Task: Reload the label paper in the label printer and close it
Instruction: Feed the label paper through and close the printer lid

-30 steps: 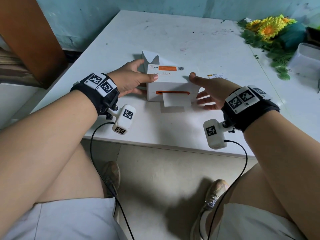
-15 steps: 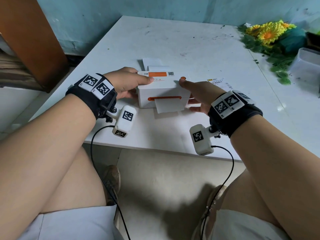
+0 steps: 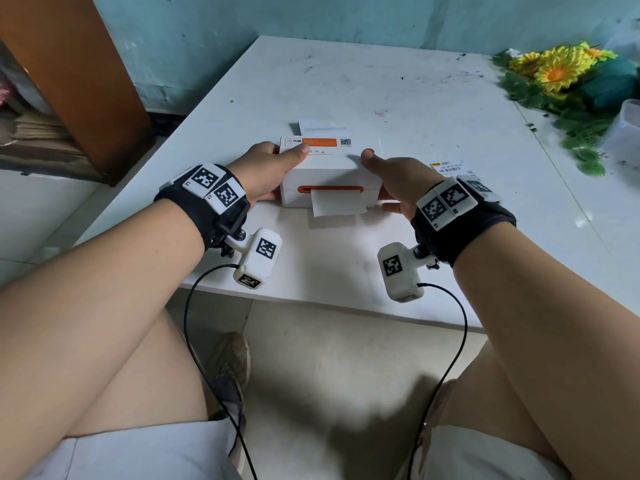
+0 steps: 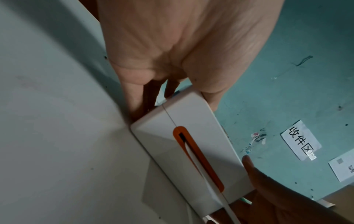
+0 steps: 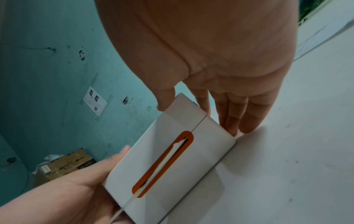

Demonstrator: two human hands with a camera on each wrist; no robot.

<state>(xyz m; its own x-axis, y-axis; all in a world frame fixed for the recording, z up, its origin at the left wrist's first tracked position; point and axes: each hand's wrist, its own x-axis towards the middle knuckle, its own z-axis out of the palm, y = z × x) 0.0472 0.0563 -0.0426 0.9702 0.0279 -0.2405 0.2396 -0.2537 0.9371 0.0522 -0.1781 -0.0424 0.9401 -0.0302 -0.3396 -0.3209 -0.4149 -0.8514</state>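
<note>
The white label printer (image 3: 329,168) sits shut on the white table (image 3: 381,81), and a strip of label paper (image 3: 337,206) hangs out of its orange front slot. My left hand (image 3: 266,171) grips its left end, with the thumb on the lid and the fingers down the side. My right hand (image 3: 391,178) holds the right end the same way. In the left wrist view the printer (image 4: 191,144) shows its slot, below my left hand (image 4: 172,45). In the right wrist view my right hand (image 5: 220,53) lays straight fingers along the printer (image 5: 172,151).
A white sheet (image 3: 317,126) lies just behind the printer. A barcode label (image 3: 450,168) lies to its right. Artificial sunflowers (image 3: 561,71) and a clear plastic container (image 3: 623,133) fill the back right corner. A brown wooden panel (image 3: 69,81) stands at the left.
My right hand has moved in from beside the printer onto its right end, thumb on the lid. The left hand has stayed on the left end.
</note>
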